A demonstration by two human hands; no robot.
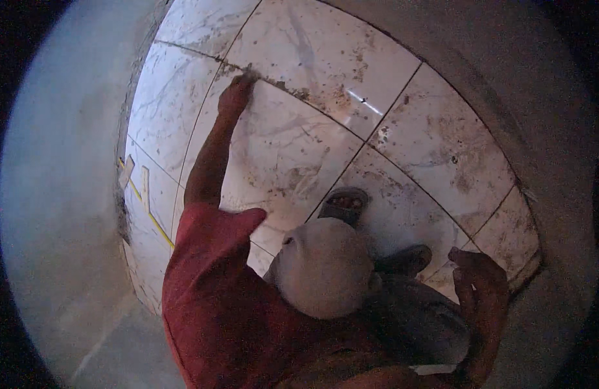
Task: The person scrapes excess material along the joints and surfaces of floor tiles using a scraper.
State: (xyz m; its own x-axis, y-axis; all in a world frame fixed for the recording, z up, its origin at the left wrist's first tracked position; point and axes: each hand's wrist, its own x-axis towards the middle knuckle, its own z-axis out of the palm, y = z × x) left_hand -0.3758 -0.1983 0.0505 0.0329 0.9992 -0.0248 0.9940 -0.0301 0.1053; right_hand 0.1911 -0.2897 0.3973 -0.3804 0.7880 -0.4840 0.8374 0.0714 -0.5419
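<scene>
My left hand (236, 96) reaches far forward, out of a red sleeve (215, 240). Its fingers are closed together and press down at the dark joint (306, 100) between white marbled floor tiles (273, 149). Something small and dark may stick out past the fingertips; I cannot make out what it is. Near my right leg hangs my right hand (484, 279), fingers apart and loosely bent, with nothing seen in it. Below it lies a tile by the right edge of the tiling.
My bent knee (325, 269) in grey cloth and my feet in dark sandals (345, 204) are over the tiles. A yellow strip (147, 207) and small flat pieces (126, 172) lie at the left edge. Grey walls (59, 155) border the tiles, which carry brown dirt.
</scene>
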